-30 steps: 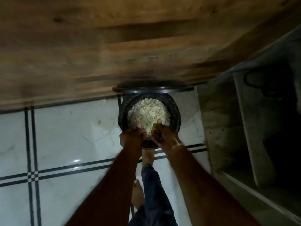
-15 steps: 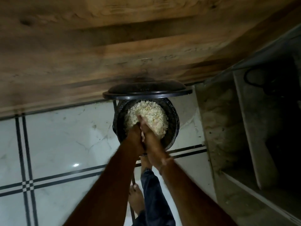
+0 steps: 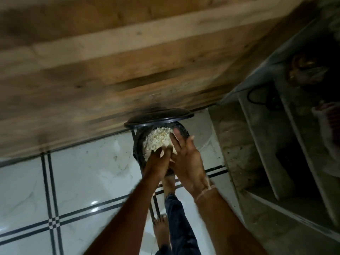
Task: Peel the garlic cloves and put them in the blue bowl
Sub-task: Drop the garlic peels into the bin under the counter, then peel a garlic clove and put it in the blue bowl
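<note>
Two-handed over the dark bowl (image 3: 184, 130) — resting the left hand (image 3: 157, 163) curled in the heaped garlic (image 3: 158, 140), its grip unclear, holding the right hand (image 3: 186, 159) flat, straight-fingered — seemingly nearing completion.

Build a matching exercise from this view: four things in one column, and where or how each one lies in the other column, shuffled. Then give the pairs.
Things
1. left hand
2. right hand
3. pale garlic heap
4. bare foot

Places or states
A. on the white tiled floor
B. fingers straight, laid against the heap's right side
C. inside the dark bowl
D. knuckles up at the heap's near edge

Pairs: 1-D, 2-B, 3-C, 4-A
</note>
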